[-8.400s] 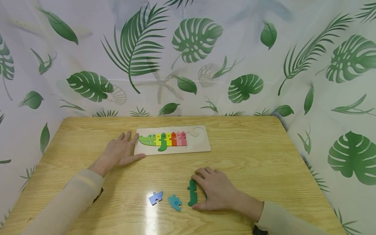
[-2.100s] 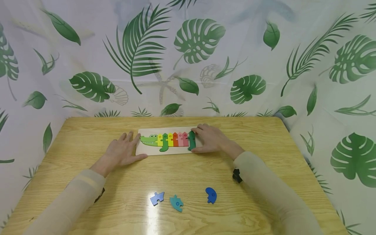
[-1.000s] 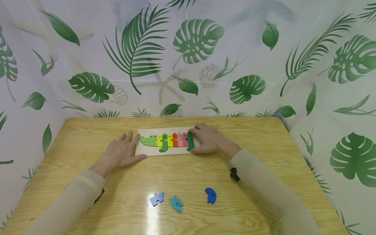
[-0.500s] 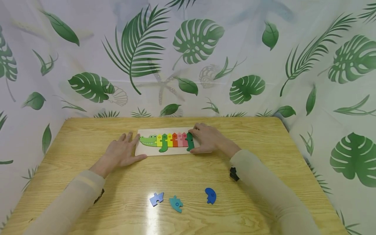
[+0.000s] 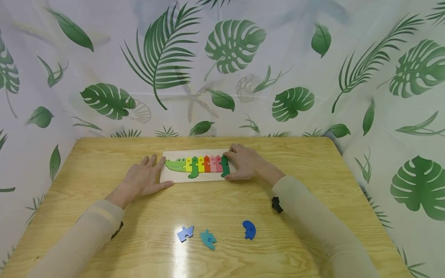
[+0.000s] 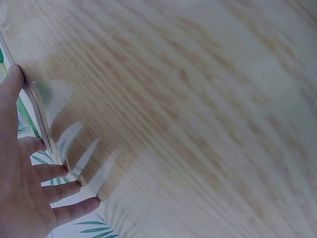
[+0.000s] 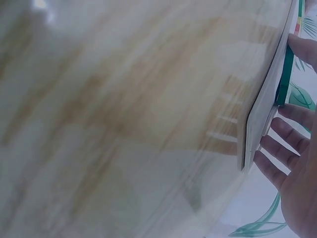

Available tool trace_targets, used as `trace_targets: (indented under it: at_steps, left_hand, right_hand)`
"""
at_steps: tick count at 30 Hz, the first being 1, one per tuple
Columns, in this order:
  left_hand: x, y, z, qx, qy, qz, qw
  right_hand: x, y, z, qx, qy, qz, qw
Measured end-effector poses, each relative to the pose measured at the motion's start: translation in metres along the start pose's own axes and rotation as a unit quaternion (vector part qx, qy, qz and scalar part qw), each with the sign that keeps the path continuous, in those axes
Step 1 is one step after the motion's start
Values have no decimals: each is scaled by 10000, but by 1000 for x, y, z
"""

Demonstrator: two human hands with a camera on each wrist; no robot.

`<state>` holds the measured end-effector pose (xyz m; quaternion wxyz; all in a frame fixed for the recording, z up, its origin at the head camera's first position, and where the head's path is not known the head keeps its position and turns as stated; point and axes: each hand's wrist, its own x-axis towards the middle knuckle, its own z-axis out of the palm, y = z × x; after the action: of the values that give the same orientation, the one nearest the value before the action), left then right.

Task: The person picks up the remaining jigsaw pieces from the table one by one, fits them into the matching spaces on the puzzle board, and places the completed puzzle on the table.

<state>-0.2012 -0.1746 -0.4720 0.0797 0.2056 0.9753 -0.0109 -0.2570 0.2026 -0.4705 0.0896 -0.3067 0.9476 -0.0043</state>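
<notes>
A pale wooden puzzle board [image 5: 206, 177] lies at the back of the table, bearing a crocodile with a light green head [image 5: 176, 166] and yellow, green, red and pink body pieces [image 5: 206, 165]. My left hand [image 5: 140, 180] rests spread at its left end, index finger and thumb touching its edges. At the row's right end, my right hand [image 5: 247, 163] pinches a dark green leg piece [image 5: 225, 166] between thumb and index finger, against the last pink piece. The right wrist view shows this green piece [image 7: 285, 74] on the board, other fingertips by its end. The hand covers the board's right part.
Three loose puzzle pieces lie nearer the front of the wooden table [image 5: 139, 247]: a periwinkle one [image 5: 185, 233], a teal one [image 5: 208, 239] and a dark blue curved one [image 5: 248, 230]. A leaf-print cloth [image 5: 222, 96] stands behind the table.
My right hand has carried the dark green piece from the front of the table to the board, then slightly left against the pink piece. The dark blue piece is uncovered. My left hand stays put.
</notes>
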Motion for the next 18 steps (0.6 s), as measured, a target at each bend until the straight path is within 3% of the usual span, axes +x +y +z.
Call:
trace_targets:
  at_steps: [18]
  left_hand:
    - [1, -1, -1, -3, -76, 9, 10000]
  right_hand:
    - [-1, -1, 0, 115, 3, 5, 9999]
